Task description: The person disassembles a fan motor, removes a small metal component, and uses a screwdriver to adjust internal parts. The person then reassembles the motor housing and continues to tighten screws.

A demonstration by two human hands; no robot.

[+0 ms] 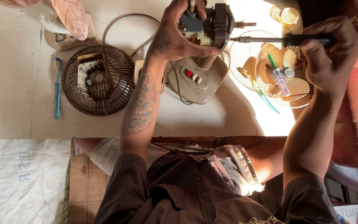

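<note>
The fan motor (212, 25) is gripped firmly by the left hand (175, 35); the screwdriver (270, 40) is clasped in the closed right hand (330, 52).

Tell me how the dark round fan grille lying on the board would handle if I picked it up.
The fan grille looks like thin wire ribs, so probably light and slightly springy. Its open gaps should give easy grip. The loose-looking motor cover resting inside might slide out if tilted.
</note>
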